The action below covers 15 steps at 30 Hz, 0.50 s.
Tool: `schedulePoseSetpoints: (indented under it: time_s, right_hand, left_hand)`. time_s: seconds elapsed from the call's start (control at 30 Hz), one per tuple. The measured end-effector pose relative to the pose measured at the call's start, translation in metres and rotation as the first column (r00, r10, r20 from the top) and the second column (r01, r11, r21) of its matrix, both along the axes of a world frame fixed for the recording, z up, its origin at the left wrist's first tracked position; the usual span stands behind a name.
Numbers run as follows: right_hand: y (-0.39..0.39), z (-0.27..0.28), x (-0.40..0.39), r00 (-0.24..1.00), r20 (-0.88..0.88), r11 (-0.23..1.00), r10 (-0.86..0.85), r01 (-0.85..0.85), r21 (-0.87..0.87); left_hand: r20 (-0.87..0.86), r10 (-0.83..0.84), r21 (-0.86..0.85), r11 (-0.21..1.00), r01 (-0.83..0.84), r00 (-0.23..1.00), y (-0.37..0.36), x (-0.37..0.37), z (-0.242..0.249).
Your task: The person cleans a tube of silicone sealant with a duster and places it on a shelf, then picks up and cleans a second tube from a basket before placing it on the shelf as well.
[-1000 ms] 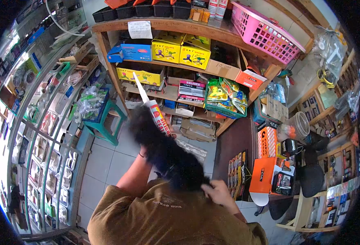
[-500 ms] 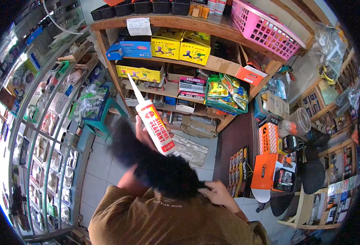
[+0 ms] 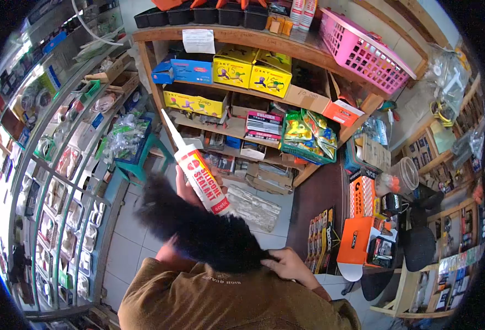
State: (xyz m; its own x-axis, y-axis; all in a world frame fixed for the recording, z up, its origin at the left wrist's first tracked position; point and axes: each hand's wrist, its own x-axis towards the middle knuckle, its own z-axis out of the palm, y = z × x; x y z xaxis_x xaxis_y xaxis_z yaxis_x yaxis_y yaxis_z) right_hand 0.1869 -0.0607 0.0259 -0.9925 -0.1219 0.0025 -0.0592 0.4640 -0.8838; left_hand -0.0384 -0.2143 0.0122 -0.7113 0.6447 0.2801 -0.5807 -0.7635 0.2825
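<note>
Two hands are working on one tube of silicone sealant [image 3: 201, 177] in front of a stocked wooden shelf unit [image 3: 237, 37]. The left hand [image 3: 190, 190] is holding the tube up by its lower body, its fingers [image 3: 183, 186] wrapped around the back of it, nozzle slanting up and to the left toward the shelves. The right hand [image 3: 288, 267] is sitting low by the person's chest, clenched on the handle end of a black feather duster [image 3: 198, 228], whose plumes are lying just under and against the base of the tube.

Compared with a second ago, the tube is showing far more: then the duster was covering most of the label and only the nozzle and the top of the tube stood clear, whereas now the red and white print is reading plainly and the plumes are sitting below it. The tube is also standing a little further left in the view. Judging from that, the dusting stroke is passing down off the tube, and its front face is looking wiped.

Behind the tube, yellow boxes [image 3: 253, 70] and a blue box [image 3: 190, 70] are filling an upper shelf, a pink basket [image 3: 366, 49] is resting on top, and a teal stool [image 3: 143, 159] is standing on the tiled floor [image 3: 138, 220] beside a glass display case [image 3: 61, 181].
</note>
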Motion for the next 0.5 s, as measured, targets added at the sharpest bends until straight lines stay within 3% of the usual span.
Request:
schedulePoseSetpoints:
  time_s: [0.07,0.1,0.13,0.17,0.2,0.23,0.27,0.3,0.33,0.4,0.43,0.47,0.5]
  right_hand:
    - [0.000,-0.008,-0.002,0.933,0.260,0.949,-0.248,0.287,-0.128]
    - [-0.001,-0.018,-0.005,0.895,0.360,0.900,-0.262,0.362,-0.245]
    - [0.000,-0.020,-0.007,0.898,0.359,0.905,-0.254,0.352,-0.240]
    - [-0.003,-0.014,-0.011,0.975,0.171,0.983,-0.140,0.157,-0.091]
    - [-0.006,-0.007,-0.014,1.000,0.000,0.995,0.019,-0.019,0.095]
    - [-0.007,0.000,-0.016,0.993,0.095,0.997,0.072,-0.072,-0.005]
    - [-0.008,0.000,-0.019,0.992,0.095,0.997,0.081,-0.081,-0.004]
    - [-0.010,-0.001,-0.022,0.979,0.201,0.996,-0.041,0.055,-0.063]
    - [-0.011,-0.003,-0.025,0.937,0.312,0.975,-0.155,0.196,-0.106]
    - [-0.014,-0.008,-0.033,0.935,0.332,0.961,-0.128,0.200,-0.194]
    - [-0.019,-0.005,-0.037,0.990,0.140,0.993,-0.028,0.043,-0.106]
    - [-0.023,-0.001,-0.042,0.994,-0.047,0.995,0.099,-0.098,0.011]
    - [-0.023,-0.002,-0.041,0.983,0.141,0.992,0.121,-0.114,-0.060]
  left_hand:
    - [-0.047,0.038,0.025,0.999,-0.037,0.998,-0.003,-0.007,-0.017]
    - [0.034,0.067,-0.004,0.998,-0.067,0.997,-0.007,-0.002,-0.006]
    - [0.112,0.098,-0.031,0.995,-0.095,0.989,-0.011,0.004,0.009]
    - [0.413,0.343,-0.297,0.926,-0.232,0.844,-0.004,0.013,0.045]
    - [0.329,-0.066,0.235,0.972,-0.014,0.942,-0.008,-0.006,0.012]
    - [0.159,0.044,0.124,0.990,-0.064,0.986,-0.018,-0.012,-0.023]
    - [-0.026,0.135,0.021,0.991,-0.134,0.991,-0.025,-0.006,-0.003]
    - [-0.188,0.026,0.078,0.997,-0.011,0.982,-0.033,-0.023,-0.010]
    - [0.293,0.566,-0.192,0.824,-0.533,0.770,-0.020,-0.001,0.035]
    - [0.049,0.180,0.073,0.980,-0.183,0.982,-0.043,-0.005,0.028]
    - [0.275,0.447,-0.250,0.888,-0.386,0.851,-0.038,-0.001,0.026]
    - [-0.004,0.256,0.132,0.958,-0.253,0.967,-0.042,-0.039,-0.046]
    - [0.012,0.253,0.027,0.967,-0.253,0.967,-0.051,-0.028,-0.021]
